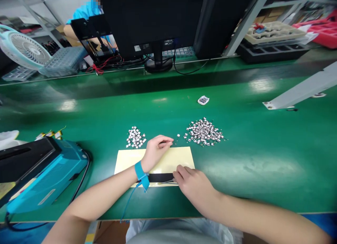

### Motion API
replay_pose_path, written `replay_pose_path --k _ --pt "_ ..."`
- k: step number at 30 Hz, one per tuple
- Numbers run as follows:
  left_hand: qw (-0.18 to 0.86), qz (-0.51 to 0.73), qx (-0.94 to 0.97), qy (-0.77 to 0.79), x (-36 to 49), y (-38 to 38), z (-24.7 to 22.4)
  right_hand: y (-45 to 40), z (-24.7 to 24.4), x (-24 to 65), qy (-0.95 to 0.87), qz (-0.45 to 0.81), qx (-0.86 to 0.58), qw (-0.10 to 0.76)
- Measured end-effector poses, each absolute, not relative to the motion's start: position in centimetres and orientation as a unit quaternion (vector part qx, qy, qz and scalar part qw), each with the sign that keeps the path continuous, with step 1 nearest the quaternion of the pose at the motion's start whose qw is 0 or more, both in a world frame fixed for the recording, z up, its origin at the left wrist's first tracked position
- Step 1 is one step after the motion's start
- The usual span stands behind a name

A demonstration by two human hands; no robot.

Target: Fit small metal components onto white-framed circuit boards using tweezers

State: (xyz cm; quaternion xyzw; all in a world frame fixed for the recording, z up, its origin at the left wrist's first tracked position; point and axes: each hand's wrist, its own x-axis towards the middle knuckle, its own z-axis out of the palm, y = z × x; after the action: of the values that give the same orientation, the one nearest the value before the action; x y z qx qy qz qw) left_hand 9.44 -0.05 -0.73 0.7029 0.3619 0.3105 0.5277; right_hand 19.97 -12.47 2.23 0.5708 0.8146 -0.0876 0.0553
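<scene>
My left hand, with a blue wrist strap at its wrist, reaches over the yellow sheet. Its fingers are pressed together near the sheet's far edge; what they hold, if anything, is too small to name. My right hand is closed on thin metal tweezers at the sheet's right side, their tips pointing left. A black strip lies across the sheet's near part. Beyond the sheet are a small pile of tiny metal parts and a larger pile, with one lone part between them.
A blue device with a black cable stands at the left. A white oval piece lies farther back. Behind are a monitor, a fan, trays and another person in blue. A metal bracket reaches in from the right.
</scene>
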Motion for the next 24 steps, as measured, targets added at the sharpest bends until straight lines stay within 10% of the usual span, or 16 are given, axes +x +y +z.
replay_pose_path --k 13,24 --pt "0.662 0.313 0.551 0.4 9.8 0.2 -0.3 -9.3 2.1 23.3 0.678 -0.394 0.612 -0.107" --pt "0.6 0.363 0.659 0.272 9.4 -0.4 0.1 -7.4 1.7 25.0 0.42 -0.563 0.527 -0.479"
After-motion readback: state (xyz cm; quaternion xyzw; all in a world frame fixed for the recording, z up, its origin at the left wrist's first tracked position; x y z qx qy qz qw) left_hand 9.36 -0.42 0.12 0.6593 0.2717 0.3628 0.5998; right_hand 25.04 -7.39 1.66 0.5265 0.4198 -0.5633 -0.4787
